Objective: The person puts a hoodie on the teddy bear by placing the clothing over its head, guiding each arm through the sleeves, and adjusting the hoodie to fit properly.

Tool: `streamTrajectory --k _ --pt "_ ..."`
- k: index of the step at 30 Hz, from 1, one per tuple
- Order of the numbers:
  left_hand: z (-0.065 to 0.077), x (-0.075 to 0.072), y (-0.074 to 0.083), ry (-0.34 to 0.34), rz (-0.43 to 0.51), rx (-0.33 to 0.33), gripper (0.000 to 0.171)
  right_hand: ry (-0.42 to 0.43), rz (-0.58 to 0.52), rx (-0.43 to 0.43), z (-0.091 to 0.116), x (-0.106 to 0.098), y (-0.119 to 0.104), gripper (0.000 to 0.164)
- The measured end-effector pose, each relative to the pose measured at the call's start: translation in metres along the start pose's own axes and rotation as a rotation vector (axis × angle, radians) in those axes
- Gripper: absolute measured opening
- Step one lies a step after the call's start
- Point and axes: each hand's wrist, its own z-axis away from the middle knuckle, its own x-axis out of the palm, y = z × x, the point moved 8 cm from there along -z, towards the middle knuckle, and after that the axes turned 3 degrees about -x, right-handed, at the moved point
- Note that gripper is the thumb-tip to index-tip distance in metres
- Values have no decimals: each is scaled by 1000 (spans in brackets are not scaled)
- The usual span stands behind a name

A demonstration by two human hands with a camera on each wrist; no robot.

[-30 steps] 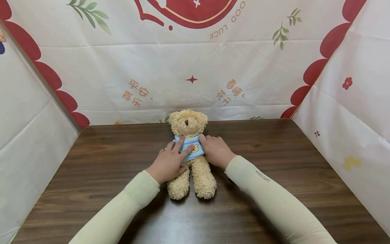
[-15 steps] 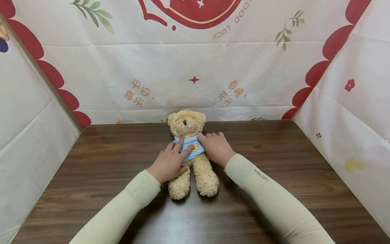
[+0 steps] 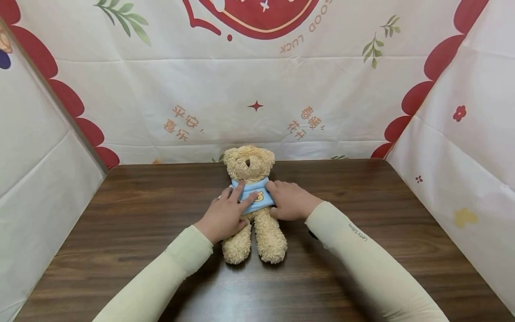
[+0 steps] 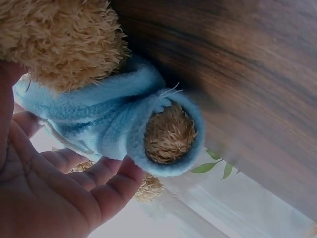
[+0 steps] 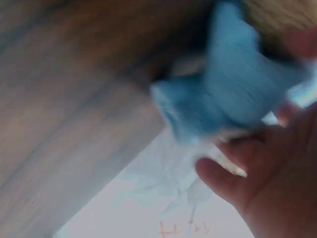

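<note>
On the front of the teddy bear (image 3: 260, 217) lies the person's left hand (image 3: 223, 214), its fingers spread and fairly straight, the tips of two of them touching the pale blue shirt (image 3: 255, 184) that the bear wears. Across the bear, at the other side of its shirt, is the right hand (image 3: 293, 201), touching the cloth near the bear's shoulder with its thumb low by the hem; its own wrist view is blurred, and I cannot tell whether it pinches the shirt. A small yellow bear's-face print (image 3: 259, 197) shows on the bear's chest. In the left wrist view, a round sleeve end (image 4: 199, 131) circles the fur of the bear's arm, beside the fingertips. Pale arm covers (image 3: 157, 279) reach toward the bear from both sides. The bear is on the brown wood-grain surface (image 3: 354, 192), its head at the far edge and its legs pointing toward the person. Behind the bear hangs a white printed cloth (image 3: 225, 85), with a red four-pointed star (image 3: 255, 106) above its head.
</note>
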Motion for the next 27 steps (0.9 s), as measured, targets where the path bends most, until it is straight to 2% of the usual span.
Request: streamTrajectory --k 2,4,6,11,14,20,23,27 --pt "0 0 0 6 4 4 76 -54 -87 -3 3 -2 2 36" --pt "0 -1 0 8 5 4 76 -64 -115 -22 5 -4 4 37" --pt "1 0 -1 4 10 2 76 -42 -83 -58 5 -4 5 40" --pt "0 2 -2 -1 5 1 77 51 76 -130 3 -3 2 48" --pt "0 1 -3 2 0 2 77 91 112 -144 1 -3 1 43" --pt "0 2 -3 0 2 2 77 186 119 -109 -6 -1 3 26" --pt "0 3 -2 2 -2 9 77 226 160 -88 -8 -2 3 25" --pt "-1 3 -2 0 -13 11 76 228 223 -76 -9 -4 3 26"
